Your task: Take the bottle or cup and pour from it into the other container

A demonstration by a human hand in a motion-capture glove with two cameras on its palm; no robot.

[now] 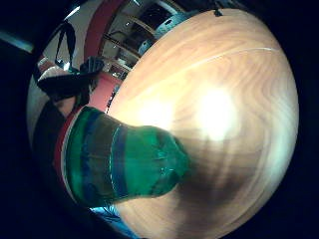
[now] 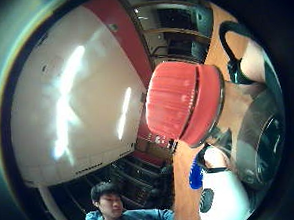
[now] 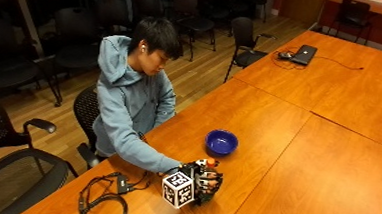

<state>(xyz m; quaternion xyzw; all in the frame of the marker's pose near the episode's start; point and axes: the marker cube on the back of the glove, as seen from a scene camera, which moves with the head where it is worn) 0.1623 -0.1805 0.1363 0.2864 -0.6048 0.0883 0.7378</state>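
A green bottle (image 3: 206, 184) with a red cap (image 3: 207, 163) stands upright near the table's front edge. My gloved right hand (image 3: 199, 185) wraps round the bottle's body, fingers curled on it. The little finger side palm view is filled by the green body (image 1: 124, 159) over the wooden table (image 1: 224, 99). In the thumb side palm view the red cap (image 2: 184, 100) sits close to the palm. A blue bowl (image 3: 221, 141) rests on the table a short way beyond the hand, apart from the bottle. I cannot tell whether the bottle's base touches the table.
A black box with looped cables (image 3: 105, 194) lies at the table's near edge beside the person's arm. A laptop (image 3: 305, 54) sits far across the table. Office chairs (image 3: 15, 146) stand behind the person. A seam (image 3: 282, 147) runs through the tabletop.
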